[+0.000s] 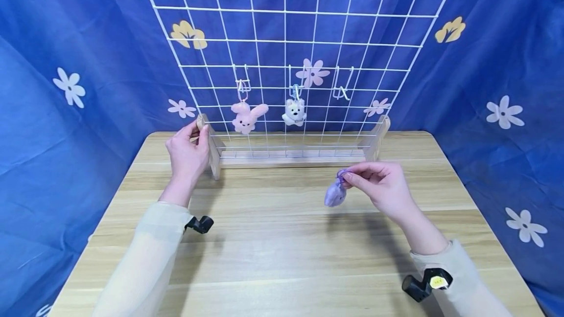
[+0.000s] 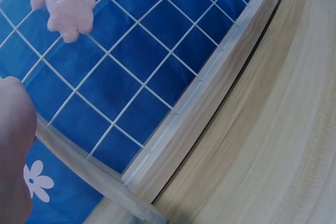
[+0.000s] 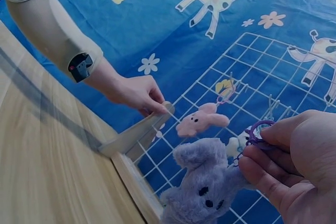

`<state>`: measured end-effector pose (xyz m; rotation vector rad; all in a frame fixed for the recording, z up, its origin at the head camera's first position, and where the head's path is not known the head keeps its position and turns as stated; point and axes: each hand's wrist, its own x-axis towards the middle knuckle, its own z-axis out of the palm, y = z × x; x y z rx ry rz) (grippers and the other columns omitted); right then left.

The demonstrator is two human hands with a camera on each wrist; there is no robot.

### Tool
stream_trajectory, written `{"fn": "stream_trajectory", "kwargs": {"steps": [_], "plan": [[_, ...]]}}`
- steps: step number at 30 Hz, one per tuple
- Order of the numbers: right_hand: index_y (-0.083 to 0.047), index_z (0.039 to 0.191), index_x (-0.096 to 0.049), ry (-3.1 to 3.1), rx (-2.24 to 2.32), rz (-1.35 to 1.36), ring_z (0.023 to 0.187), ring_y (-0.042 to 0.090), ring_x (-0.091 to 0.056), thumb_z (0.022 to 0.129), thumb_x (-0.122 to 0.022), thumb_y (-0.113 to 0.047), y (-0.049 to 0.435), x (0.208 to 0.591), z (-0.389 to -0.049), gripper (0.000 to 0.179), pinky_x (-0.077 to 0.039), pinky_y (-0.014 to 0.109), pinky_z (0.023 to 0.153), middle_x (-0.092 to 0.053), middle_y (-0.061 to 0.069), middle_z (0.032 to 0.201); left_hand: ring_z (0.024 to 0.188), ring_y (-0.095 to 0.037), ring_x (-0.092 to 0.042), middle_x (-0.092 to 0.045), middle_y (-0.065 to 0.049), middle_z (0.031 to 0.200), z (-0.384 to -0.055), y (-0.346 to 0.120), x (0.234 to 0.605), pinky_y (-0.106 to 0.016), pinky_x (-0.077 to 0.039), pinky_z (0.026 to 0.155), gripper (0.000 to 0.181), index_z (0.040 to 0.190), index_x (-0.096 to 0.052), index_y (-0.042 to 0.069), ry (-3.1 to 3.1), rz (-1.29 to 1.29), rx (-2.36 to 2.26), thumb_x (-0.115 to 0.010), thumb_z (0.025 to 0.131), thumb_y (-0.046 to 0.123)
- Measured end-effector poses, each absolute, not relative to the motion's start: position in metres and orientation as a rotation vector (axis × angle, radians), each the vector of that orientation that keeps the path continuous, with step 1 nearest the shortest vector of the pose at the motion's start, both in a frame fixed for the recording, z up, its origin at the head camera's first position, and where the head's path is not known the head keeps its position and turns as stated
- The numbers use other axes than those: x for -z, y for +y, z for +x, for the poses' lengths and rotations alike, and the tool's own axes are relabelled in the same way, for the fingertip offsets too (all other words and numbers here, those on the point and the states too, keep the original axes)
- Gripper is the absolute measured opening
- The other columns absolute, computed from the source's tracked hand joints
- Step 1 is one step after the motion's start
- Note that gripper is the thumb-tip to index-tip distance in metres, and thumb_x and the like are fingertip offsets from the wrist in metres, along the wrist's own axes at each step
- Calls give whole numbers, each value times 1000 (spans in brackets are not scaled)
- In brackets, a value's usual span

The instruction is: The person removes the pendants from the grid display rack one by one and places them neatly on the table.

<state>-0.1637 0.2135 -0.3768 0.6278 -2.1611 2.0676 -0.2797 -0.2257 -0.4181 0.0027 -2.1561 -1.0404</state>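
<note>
My right hand (image 1: 383,187) pinches the purple ring of a purple plush keychain (image 1: 335,194), which dangles above the table in front of the rack. In the right wrist view the plush (image 3: 202,184) shows a fluffy body and a small dark-eyed face. My left hand (image 1: 187,153) grips the top of the wooden side support (image 1: 214,160) of a white wire grid rack (image 1: 285,12). On the grid's hooks hang a pink bunny plush keychain (image 1: 245,120) and, to its right, a white bear plush keychain (image 1: 294,113). A third wire hook (image 1: 341,93) is further right.
The rack stands at the back of a light wooden table (image 1: 264,238), joined low down by a wooden crossbar (image 1: 291,160). A blue curtain (image 1: 88,136) with flower prints surrounds the table. Each sleeve carries a small black camera (image 1: 200,224) at the wrist.
</note>
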Motion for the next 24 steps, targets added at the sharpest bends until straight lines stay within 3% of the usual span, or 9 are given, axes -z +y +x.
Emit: {"fn": "stream_trajectory", "kwargs": {"steps": [2, 9, 24], "plan": [[19, 103, -72, -2168, -2068, 619, 82, 16, -77, 92, -71, 17, 213, 379, -163, 11, -66, 34, 77, -79, 15, 97, 99, -28, -76, -80, -13, 106, -280, -226, 418, -23, -58, 89, 22, 118, -80, 4, -2161, 9, 1036, -71, 102, 17], [17, 103, -73, -2206, -2054, 570, 83, 17, -77, 93, -71, 15, 214, 388, -160, 11, -66, 36, 77, -79, 16, 97, 100, -25, -75, -79, -14, 107, -279, -226, 417, -3, -49, 74, 23, 117, -79, 3, -2165, 9, 1050, -72, 102, 18], [17, 103, -73, -2252, -2040, 558, 82, 17, -77, 93, -71, 15, 217, 405, -155, 11, -66, 32, 75, -77, 23, 100, 99, -25, -76, -79, -15, 106, -280, -226, 418, -1, -49, 73, 23, 116, -79, 1, -2151, 1, 1068, -71, 102, 17]]}}
